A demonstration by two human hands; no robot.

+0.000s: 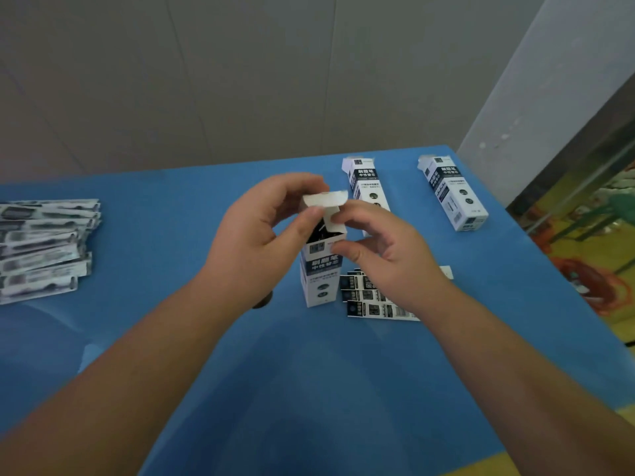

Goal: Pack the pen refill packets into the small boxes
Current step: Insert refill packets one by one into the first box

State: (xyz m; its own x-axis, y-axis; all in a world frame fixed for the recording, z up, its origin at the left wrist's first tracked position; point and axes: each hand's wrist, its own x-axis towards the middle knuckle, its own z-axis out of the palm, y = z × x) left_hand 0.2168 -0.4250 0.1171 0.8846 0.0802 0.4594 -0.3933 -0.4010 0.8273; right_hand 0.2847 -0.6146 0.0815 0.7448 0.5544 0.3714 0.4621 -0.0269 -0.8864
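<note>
**Q:** What lies at the far left of the blue table point(171, 269)?

**A:** A loose stack of flat, white-and-dark printed pen refill packets point(44, 245), fanned across the blue surface, well apart from my hands.

**Q:** And your left hand?

**A:** My left hand point(254, 235) is raised at the centre of the table, its thumb and fingers curled round the top of the upright white cardboard box with the dark blue label point(321, 269). The thumb presses at the box's open mouth, just below the raised white lid flap point(326, 199). The grip is narrow, holding the box.

**Q:** Where does that box stand?

**A:** Upright on the blue table, between my two hands. Its top is open and dark contents show inside the mouth; I cannot tell exactly what they are.

**Q:** The right hand?

**A:** My right hand point(388, 249) meets the box from the other side, its fingertips pinching the upper edge near a side flap, with the thumb against the box's front wall. It also holds the box.

**Q:** What sits beneath that hand?

**A:** A small pile of flattened white-and-black printed cartons point(371, 300), lying on the table just beside the upright box, partly hidden by my wrist.

**Q:** Farther right?

**A:** Two more white boxes with dark labels lie on their sides: one point(366, 187) just behind my right hand, the other point(453, 194) near the table's right edge.
</note>
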